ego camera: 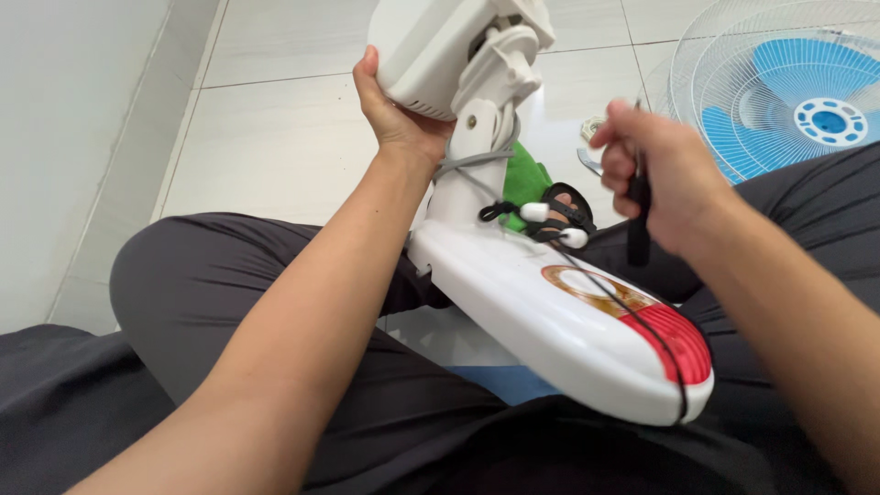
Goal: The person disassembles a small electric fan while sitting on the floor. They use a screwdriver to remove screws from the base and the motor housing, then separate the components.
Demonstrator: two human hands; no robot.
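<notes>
Fan body (513, 275), white plastic, lies tilted across the person's lap, its oval base toward the lower right and its neck rising to the motor housing (440, 50) at the top of the view. That housing is a pale, rounded block with a vented underside. The left hand (394, 115) reaches up from the lower left and grips the housing from below and behind, palm against the vents, thumb up the left side, so the hand is closed around it. Just right of this hand, the white neck (472, 156) carries a grey cord (477, 160) looped around it. Lower down, the base (568, 330) is glossy white with a gold ring mark and a red ribbed patch near its far end; a thin black cable (642, 321) runs across that patch. Behind the neck lie a green cloth (527, 179) and a black strap with white knobs (559, 220). Further right, well apart from the housing and above the base, the right hand (655, 179) is clenched in a fist around a dark-handled tool (639, 215), which points downward. At the upper right, on the tiled floor (275, 119), rests a white wire fan guard (733, 82) with blue blades (788, 110) inside it.
</notes>
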